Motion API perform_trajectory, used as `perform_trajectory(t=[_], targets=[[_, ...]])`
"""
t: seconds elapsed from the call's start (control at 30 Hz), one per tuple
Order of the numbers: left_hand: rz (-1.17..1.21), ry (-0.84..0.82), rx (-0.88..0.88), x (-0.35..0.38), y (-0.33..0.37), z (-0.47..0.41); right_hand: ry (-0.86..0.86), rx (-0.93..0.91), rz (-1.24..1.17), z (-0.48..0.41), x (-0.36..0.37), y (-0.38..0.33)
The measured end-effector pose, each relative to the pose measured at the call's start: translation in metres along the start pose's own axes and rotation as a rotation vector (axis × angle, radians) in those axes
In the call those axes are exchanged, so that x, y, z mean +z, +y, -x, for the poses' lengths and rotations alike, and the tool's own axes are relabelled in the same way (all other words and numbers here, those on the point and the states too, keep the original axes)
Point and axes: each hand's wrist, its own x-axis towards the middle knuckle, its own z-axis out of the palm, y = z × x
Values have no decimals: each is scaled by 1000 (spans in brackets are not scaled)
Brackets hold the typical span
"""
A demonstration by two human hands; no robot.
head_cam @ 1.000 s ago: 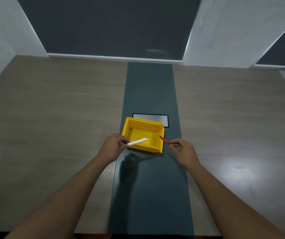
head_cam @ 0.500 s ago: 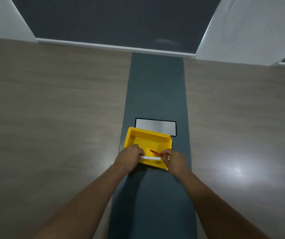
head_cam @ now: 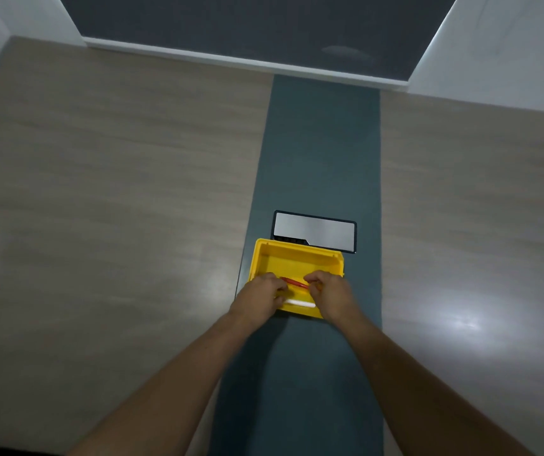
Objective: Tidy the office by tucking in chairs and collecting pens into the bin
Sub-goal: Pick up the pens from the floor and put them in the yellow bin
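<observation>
Dropping pens into the yellow bin (head_cam: 265, 258): left hand (head_cam: 260, 296) fingers pinch the white pen (head_cam: 300, 303), right hand (head_cam: 329, 296) fingers pinch the red pen (head_cam: 293, 283), both low inside. Best let go flat, clear of the rim. Bin sits on the counter (head_cam: 99, 192) dark centre strip, steel hatch (head_cam: 316, 230) touching at 12 o'clock. White walls beyond.

bin (head_cam: 296, 258) on table (head_cam: 116, 192) | pens (head_cam: 293, 284) in bin | panel (head_cam: 315, 231) behind
</observation>
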Motion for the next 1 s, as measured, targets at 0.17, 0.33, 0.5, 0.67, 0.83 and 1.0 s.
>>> perform_trajectory(t=[0.17, 0.33, 0.5, 0.67, 0.83, 1.0], targets=[[47, 66, 32, -7, -2, 19, 13, -4, 7, 18, -9, -3], [76, 131, 64, -11, 2, 47, 58, -16, -24, 53, -17, 3], [65, 163, 109, -8, 11, 77, 121, -4, -27, 95, -23, 7], [54, 174, 153, -5, 22, 112, 180, -32, -51, 143, -30, 10], [70, 219, 149, -1, 35, 154, 224, -76, -44, 189, -38, 13], [51, 264, 123, 11, 46, 209, 230, -148, -22, 236, -40, 18]])
